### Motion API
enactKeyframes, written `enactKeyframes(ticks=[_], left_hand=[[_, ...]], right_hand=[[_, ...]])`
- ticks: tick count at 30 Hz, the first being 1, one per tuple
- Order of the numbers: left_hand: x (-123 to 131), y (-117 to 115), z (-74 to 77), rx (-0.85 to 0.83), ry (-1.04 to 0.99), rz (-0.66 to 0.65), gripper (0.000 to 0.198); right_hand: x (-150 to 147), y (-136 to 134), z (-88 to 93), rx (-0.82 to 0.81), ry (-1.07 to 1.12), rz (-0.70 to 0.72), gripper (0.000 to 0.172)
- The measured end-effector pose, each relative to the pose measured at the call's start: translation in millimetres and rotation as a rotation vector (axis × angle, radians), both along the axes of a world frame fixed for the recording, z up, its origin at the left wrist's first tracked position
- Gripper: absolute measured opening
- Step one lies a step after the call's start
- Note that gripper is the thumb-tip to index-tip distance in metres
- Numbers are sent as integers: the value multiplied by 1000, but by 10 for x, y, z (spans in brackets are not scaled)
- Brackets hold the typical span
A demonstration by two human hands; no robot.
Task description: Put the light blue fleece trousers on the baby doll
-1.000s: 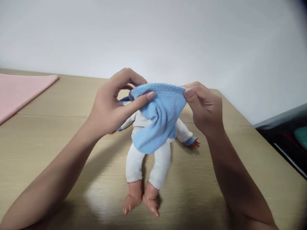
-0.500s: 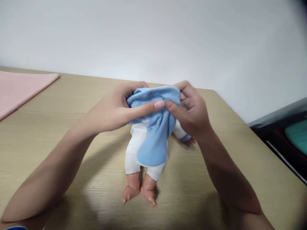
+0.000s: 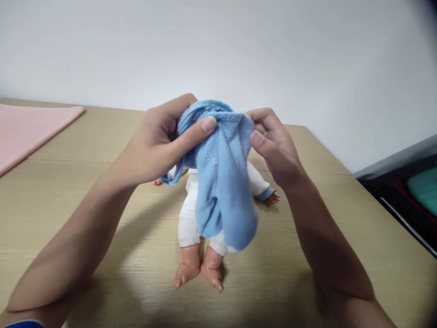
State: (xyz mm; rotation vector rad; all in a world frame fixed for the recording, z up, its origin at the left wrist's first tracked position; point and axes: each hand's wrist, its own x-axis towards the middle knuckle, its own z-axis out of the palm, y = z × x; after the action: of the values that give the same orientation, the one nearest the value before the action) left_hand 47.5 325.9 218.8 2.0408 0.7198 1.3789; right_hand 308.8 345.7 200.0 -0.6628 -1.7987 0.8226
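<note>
A small light-blue knitted garment [image 3: 221, 182] hangs in the air over a baby doll [image 3: 194, 228]. My left hand [image 3: 160, 141] pinches its upper left part between thumb and fingers. My right hand [image 3: 273, 146] pinches the upper right edge. The doll lies on its back on the wooden table [image 3: 68, 200], dressed in white, its bare feet pointing toward me. One doll hand with a blue cuff [image 3: 269, 196] shows to the right. The garment hides the doll's head and chest.
A pink cloth [image 3: 27, 127] lies flat at the table's far left. A white wall runs behind the table. To the right, past the table edge, stands a dark unit with something teal [image 3: 423, 187] on it.
My hands first drew together bunching the garment, then rose and parted a little. The garment now hangs longer, down over the doll's legs.
</note>
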Motion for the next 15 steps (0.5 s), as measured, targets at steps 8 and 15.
enactKeyframes(ticks=[8,15], left_hand=[[25,-43,45,-48,214,34,34],[-152,5,37,-3,311,25,22]], right_hand=[[-71,-143,36,79,-95,-87,30],[12,32,-10,68,131,-157,37]])
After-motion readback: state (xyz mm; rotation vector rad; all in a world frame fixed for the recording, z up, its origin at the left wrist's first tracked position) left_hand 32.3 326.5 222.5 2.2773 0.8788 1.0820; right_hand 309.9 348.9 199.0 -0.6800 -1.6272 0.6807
